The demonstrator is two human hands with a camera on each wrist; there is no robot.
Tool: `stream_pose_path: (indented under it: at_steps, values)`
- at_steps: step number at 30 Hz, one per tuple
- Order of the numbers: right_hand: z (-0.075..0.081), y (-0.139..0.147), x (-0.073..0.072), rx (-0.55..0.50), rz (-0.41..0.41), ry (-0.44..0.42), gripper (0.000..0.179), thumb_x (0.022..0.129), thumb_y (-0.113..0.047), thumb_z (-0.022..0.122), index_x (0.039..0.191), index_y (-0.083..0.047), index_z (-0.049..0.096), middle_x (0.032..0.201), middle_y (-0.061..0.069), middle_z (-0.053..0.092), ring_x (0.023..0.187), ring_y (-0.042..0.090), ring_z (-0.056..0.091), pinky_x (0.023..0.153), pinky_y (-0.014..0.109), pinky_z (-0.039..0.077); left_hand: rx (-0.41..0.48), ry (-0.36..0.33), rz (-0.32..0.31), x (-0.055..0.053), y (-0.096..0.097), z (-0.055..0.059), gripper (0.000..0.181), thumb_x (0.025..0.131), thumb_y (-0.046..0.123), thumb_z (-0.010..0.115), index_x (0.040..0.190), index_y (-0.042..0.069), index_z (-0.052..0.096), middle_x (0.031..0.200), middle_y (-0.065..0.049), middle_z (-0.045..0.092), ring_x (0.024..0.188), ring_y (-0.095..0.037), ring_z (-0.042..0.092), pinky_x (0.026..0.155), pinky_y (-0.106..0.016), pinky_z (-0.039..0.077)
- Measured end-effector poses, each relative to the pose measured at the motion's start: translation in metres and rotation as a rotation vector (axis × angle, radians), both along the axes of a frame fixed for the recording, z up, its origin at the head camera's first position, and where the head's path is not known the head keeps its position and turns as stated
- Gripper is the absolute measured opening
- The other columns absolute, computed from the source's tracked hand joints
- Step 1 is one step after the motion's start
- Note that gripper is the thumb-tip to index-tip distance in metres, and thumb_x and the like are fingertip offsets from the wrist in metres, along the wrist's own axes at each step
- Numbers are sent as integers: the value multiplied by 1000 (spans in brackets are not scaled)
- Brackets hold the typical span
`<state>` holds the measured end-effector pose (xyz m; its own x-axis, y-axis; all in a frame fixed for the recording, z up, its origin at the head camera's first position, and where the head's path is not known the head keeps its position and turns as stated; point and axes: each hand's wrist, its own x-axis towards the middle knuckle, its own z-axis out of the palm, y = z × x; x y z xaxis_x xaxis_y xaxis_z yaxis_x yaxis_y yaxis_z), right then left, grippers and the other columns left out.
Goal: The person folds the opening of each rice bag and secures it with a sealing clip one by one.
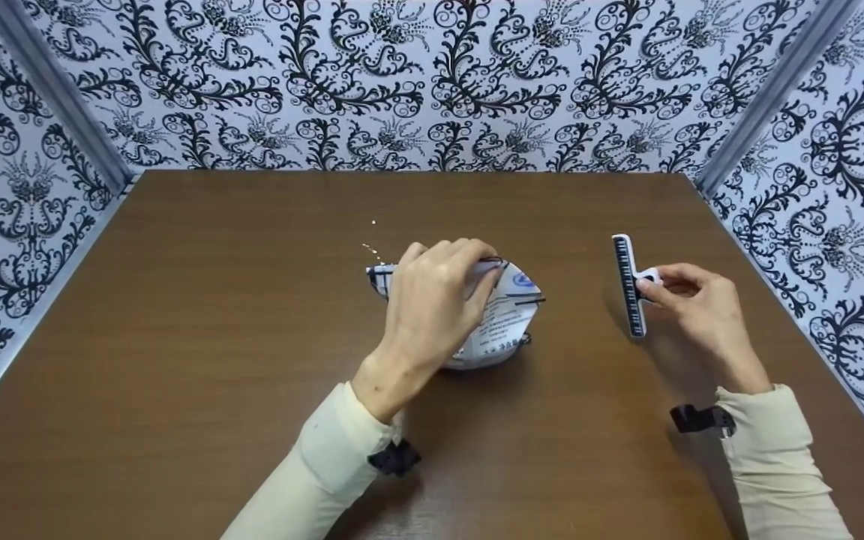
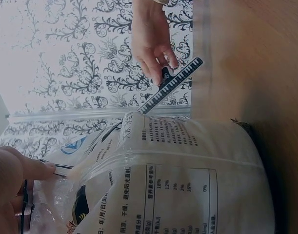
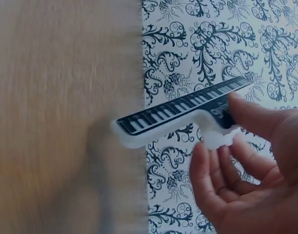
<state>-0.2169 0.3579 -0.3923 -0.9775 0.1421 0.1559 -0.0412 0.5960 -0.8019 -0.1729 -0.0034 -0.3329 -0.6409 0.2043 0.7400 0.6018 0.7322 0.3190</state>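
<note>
My left hand [image 1: 432,307] grips the folded-over top of a printed plastic food bag [image 1: 503,322] standing on the table. The left wrist view shows the bag's clear and white film up close, with rows of print and a nutrition table [image 2: 183,200]. To the right of the bag, my right hand [image 1: 706,311] pinches a bag clip [image 1: 629,289] by its handle, between thumb and fingers. The clip's long bar carries a black-and-white piano-key pattern, plain in the right wrist view. It is held above the table, apart from the bag.
Small white specks [image 1: 372,250] lie on the brown wooden table [image 1: 214,337] just beyond the bag's left end. Patterned panels [image 1: 432,82] wall in the table at the back and both sides, with grey posts [image 1: 781,94] at the corners.
</note>
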Motion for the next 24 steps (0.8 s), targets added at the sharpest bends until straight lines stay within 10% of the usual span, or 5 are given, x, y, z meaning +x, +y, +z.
stream_pose_path:
  at_steps: [24]
  values:
    - [0,-34,18,1,193,161,26,86,-9,85,108,-1,73,89,-19,68,80,-1,65,73,12,53,6,4,-8,0,1,1,9,93,23,78,100,17,77,96,5,81,87,-13,74,69,-31,44]
